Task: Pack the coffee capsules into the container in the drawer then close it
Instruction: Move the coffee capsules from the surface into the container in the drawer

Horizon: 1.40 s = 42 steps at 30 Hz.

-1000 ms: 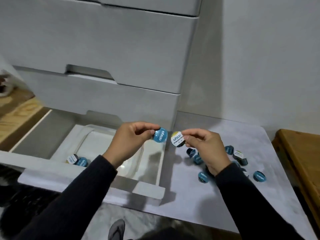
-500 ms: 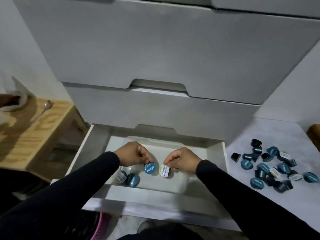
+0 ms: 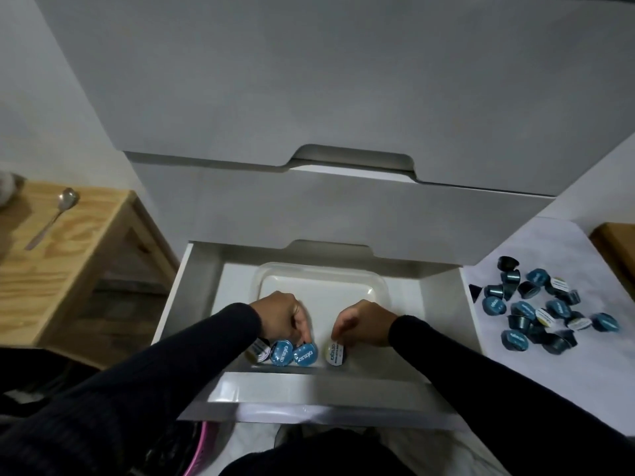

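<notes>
The bottom drawer (image 3: 309, 389) stands pulled out, with a clear plastic container (image 3: 321, 281) inside. Along the container's near wall sit a white-lidded capsule (image 3: 258, 350) and a blue-lidded capsule (image 3: 281, 352). My left hand (image 3: 280, 317) pinches a second blue capsule (image 3: 305, 354) set down beside them. My right hand (image 3: 366, 321) pinches a white-lidded capsule (image 3: 335, 350) just right of it, low in the container. Both hands have curled fingers on their capsules.
Several loose blue and white capsules (image 3: 536, 310) lie on a white sheet (image 3: 584, 372) to the drawer's right. Two shut drawers (image 3: 309, 97) rise behind. A wooden stool (image 3: 68, 262) with a spoon (image 3: 51, 218) stands at the left.
Both hands carried their capsules from beside the drawer into the container and lowered them to its near wall. The camera swung left and down over the drawer.
</notes>
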Available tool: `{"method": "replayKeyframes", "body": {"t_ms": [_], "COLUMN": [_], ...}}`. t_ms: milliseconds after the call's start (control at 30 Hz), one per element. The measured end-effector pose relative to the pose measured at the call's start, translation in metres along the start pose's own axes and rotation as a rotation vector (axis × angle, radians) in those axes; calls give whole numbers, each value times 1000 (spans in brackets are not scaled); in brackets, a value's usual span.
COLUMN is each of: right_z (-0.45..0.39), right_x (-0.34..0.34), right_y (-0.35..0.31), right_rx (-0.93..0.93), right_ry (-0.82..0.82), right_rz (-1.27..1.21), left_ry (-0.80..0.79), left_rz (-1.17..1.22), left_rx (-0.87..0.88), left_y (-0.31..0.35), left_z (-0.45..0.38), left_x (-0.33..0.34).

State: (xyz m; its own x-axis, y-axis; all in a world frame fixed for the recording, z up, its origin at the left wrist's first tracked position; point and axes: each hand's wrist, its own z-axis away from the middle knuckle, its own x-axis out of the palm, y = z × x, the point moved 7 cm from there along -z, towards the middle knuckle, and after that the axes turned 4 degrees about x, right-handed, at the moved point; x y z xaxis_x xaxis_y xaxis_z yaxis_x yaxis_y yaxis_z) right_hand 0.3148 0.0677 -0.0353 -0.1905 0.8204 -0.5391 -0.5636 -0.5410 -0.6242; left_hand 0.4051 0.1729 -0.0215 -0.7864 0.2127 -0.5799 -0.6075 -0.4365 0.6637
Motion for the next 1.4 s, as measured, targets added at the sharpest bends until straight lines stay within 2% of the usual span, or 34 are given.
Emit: {"method": "replayKeyframes", "body": {"t_ms": [400,733,900,1000,1033,1133,1200,1300,1400], "right_z": [-1,10,23,29,35,63,79,99,115], "right_x": [8,2,-12,-13,-14,-22,-23,-27,-33], "right_y": [-2,-10,-27,-33,-36,-51,-55,-49,-32], "right_rx": [-22,55,3,-31,-36,-142,-220,-198,-158], "right_ry": [-22,25,243,391,456,797,930,1021,1048], "right_rz": [15,11,114,225,244,375,429,416,409], "left_ry": [6,71,191,359,414,620,741,833,849], "left_rz": [37,4,-300,-330,-347,-392,-403,-443,-364], "left_rx": [-7,-78,-165,-222,-224,-203,-169,-116,-103], "left_y": [1,-3,10,22,28,47,62,84,106], "left_z": [-1,6,12,18,20,30,40,48,50], "left_x": [1,-6,-17,-17,-16,-10,-6,2,13]}}
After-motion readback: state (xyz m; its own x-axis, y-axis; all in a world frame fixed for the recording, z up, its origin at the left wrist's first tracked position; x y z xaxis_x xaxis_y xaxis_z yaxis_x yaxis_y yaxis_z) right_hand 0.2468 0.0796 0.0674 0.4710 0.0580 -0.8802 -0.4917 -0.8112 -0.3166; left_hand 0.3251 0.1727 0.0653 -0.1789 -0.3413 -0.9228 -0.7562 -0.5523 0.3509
